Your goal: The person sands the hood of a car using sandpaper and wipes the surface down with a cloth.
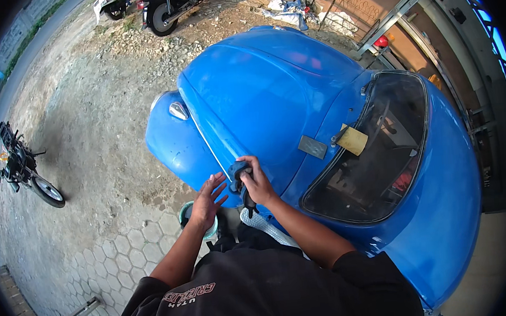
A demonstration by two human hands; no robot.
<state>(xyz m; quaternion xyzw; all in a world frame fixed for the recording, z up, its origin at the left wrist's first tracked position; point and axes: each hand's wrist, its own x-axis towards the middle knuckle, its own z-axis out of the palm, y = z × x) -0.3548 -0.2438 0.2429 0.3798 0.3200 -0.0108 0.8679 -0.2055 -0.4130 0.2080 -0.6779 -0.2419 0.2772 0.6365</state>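
My right hand (256, 184) is closed around a dark, bunched thing (239, 174), perhaps a wet rag, which hangs down below the fingers; its exact kind is unclear. Close beside it on the left, my left hand (206, 203) is open with fingers spread, and I cannot tell whether the fingertips touch the dark thing. Both hands are over the near side of a rounded blue car (248, 93). A grey flat rectangular pad (312, 147) lies on the bodywork just ahead of the windscreen (378, 166). On the glass edge rests a tan square sheet (352, 140).
A teal-rimmed bucket (211, 229) stands by my feet, partly hidden by my left forearm. One motorcycle (28, 170) is parked on the dirt at left, others (164, 10) at the far end. A metal frame (393, 19) stands beyond the car at right.
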